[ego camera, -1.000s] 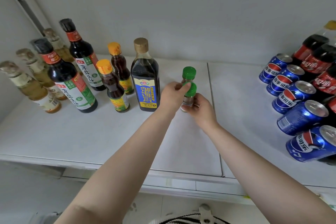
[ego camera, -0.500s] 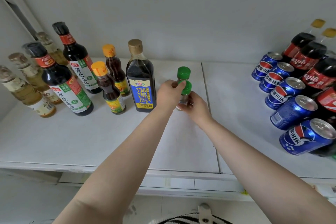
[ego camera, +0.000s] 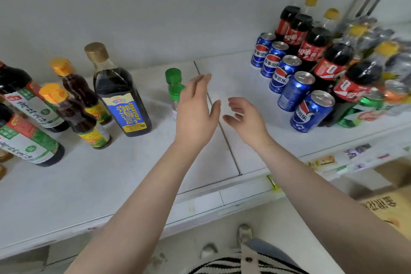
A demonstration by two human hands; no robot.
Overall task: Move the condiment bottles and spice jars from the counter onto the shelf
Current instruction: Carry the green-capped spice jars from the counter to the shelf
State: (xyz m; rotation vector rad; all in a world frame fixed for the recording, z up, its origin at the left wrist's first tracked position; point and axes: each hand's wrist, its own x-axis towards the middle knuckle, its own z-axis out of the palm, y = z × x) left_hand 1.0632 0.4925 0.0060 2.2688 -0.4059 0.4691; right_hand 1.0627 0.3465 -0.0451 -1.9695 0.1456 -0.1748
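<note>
White shelf against a grey wall. Two green-capped spice jars stand upright on it, one behind the other, just at 9 o'clock of the left hand. Left hand: fingers straight, spread, holding nothing; it hides part of the front jar. Right hand at 3 o'clock of the left, apart from it, fingers relaxed, empty. Big dark sauce bottle at 9 o'clock of the jars, smaller orange-capped bottles beyond. Blue soda cans and cola bottles at 2 o'clock.
</note>
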